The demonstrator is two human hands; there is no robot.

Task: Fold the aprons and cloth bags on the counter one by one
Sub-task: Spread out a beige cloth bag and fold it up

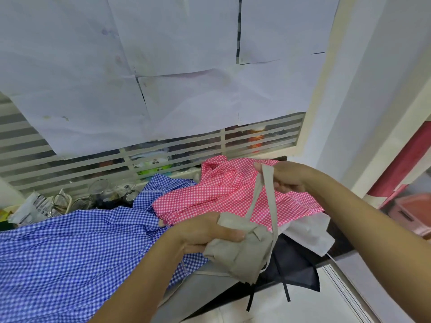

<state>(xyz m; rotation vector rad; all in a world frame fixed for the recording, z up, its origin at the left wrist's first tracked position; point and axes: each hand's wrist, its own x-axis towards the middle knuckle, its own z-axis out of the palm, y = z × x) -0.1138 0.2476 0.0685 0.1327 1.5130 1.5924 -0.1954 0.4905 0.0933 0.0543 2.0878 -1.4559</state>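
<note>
A beige cloth bag (235,255) is bunched up in the air above the counter. My left hand (205,234) grips its crumpled body, thumb on top. My right hand (286,177) pinches the bag's long beige strap (268,194) and holds it up and to the right. Below the hands lie a blue checked apron (70,252), spread over the left of the counter, and a pink checked apron (221,194) heaped behind. A dark navy cloth (296,266) with black ties and a white cloth (310,231) lie at the right. A grey cloth (200,290) hangs at the front.
The dark counter (338,250) ends at the right, with a white floor below. Glass jars and a wire rack (70,201) stand at the back left by a slatted window covered with paper sheets (163,66). A pink plastic crate (412,213) sits far right.
</note>
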